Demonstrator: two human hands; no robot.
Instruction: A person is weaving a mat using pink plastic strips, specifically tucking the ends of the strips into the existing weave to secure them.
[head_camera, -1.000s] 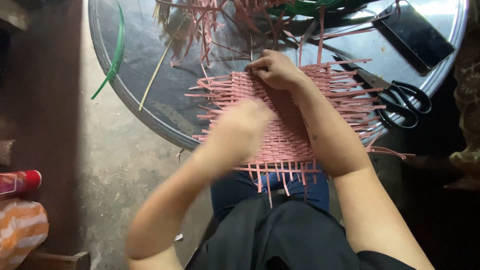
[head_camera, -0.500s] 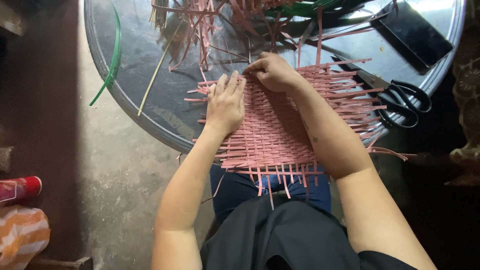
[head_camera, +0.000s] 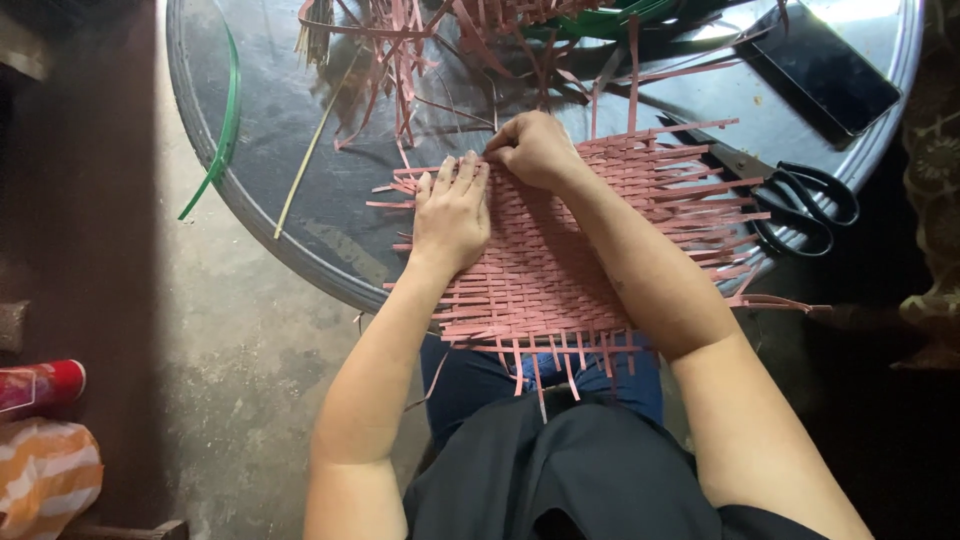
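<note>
A flat mat woven from pink strips (head_camera: 560, 270) lies on a round dark metal table (head_camera: 330, 200), its near edge overhanging my lap. My left hand (head_camera: 452, 212) presses flat on the mat's left part, fingers together and pointing away. My right hand (head_camera: 535, 150) is curled at the mat's far edge, fingers pinching a pink strip there. Loose strip ends stick out on all sides of the mat.
Black scissors (head_camera: 800, 195) lie right of the mat, a dark phone (head_camera: 825, 65) behind them. Loose pink strips (head_camera: 420, 50) and green strips (head_camera: 222, 125) cover the far table. A thin stick (head_camera: 315, 145) lies at left. A red can (head_camera: 45, 385) and striped bag (head_camera: 45, 480) sit on the floor.
My left hand came forward from above the mat's near part and now rests flat on its left side. My right hand stays at the far edge.
</note>
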